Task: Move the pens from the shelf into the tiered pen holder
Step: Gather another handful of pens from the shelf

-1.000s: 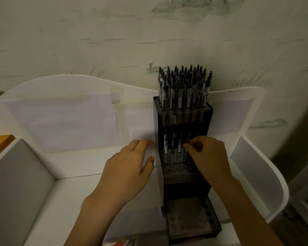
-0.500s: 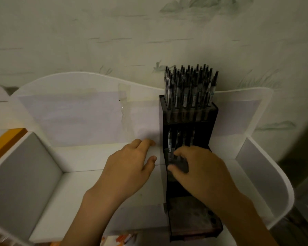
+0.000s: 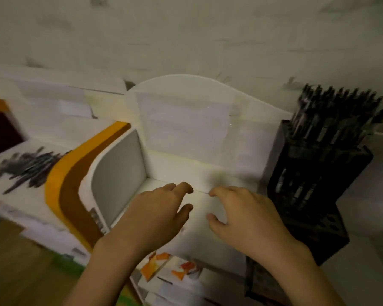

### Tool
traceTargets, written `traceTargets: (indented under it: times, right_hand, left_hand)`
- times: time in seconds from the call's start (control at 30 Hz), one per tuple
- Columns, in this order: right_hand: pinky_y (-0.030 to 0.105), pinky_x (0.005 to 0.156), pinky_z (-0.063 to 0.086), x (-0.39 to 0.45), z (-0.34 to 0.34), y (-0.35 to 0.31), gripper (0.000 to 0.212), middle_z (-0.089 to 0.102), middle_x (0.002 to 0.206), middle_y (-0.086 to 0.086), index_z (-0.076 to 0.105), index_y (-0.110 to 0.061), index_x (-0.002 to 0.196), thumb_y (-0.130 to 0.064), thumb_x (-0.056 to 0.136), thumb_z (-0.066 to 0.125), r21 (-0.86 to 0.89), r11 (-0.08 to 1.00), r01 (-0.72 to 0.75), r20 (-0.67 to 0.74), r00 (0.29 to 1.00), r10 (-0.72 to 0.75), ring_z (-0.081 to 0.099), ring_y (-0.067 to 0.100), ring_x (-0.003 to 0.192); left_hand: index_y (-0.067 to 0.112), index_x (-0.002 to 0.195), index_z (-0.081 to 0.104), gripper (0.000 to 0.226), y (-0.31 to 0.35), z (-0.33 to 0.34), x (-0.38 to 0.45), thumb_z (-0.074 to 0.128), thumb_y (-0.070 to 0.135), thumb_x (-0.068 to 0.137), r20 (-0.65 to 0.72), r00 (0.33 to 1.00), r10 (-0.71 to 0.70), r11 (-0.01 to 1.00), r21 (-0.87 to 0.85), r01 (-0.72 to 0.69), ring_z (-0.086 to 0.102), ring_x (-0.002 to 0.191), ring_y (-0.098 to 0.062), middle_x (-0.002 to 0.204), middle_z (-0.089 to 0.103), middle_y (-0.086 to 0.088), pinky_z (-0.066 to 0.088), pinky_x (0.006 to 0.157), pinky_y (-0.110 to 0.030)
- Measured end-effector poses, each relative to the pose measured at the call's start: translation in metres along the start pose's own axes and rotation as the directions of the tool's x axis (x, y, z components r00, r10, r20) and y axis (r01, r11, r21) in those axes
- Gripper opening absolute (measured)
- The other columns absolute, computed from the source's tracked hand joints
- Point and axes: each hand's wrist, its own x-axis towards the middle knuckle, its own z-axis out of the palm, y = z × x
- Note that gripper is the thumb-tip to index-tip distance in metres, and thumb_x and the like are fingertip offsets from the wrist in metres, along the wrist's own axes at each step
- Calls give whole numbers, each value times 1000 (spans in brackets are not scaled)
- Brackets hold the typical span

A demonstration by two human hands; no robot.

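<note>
Head view, blurred: both hands hover side by side over the white shelf compartment (image 3: 208,208), palms down. The left hand (image 3: 157,215) has loosely curled fingers and holds nothing, so its grip is open. The right hand (image 3: 243,215) is likewise loose and holds nothing. Just beside the right hand stands the black tiered pen holder (image 3: 314,195), its top tier packed with upright dark pens (image 3: 332,111) and more in the tier below. Well apart, far left beyond an orange-edged divider (image 3: 75,171), a heap of loose pens (image 3: 29,166) lies on the shelf.
</note>
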Motion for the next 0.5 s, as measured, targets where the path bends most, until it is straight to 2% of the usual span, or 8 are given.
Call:
traceTargets:
  times: [0.13,0.23,0.37,0.5]
  right_hand:
    - [25,83,47,27,6,-42,47,61,124,-10,45,-33,134,-53,92,51,32,994,100,25,995,-101,60,12,108]
    - [29,80,49,46,14,-80,47,62,122,-9,48,-32,132,-52,90,52,31,984,178,32,983,-179,60,14,108]
    - [25,71,43,70,29,-140,44,60,117,-9,47,-32,126,-53,88,53,54,960,275,32,960,-277,57,13,104]
    - [29,76,49,96,48,-212,38,59,113,-10,48,-32,119,-51,87,54,79,937,341,-1,940,-342,57,14,101]
  left_hand:
    - [39,135,35,38,-37,-13,-34,37,50,99,-3,992,-124,992,25,124,62,99,-8,125,58,12,56,80,-29]
    - [38,134,34,38,-70,-22,-60,39,50,98,-26,978,-205,979,18,205,63,100,-10,125,59,11,58,77,-32]
    - [39,135,33,40,-123,-36,-97,42,48,97,-49,962,-268,963,-22,267,62,100,-10,124,58,11,58,78,-35]
    - [41,135,29,41,-188,-48,-131,44,47,97,-75,949,-305,952,-20,304,63,97,-11,123,57,11,58,74,-36]
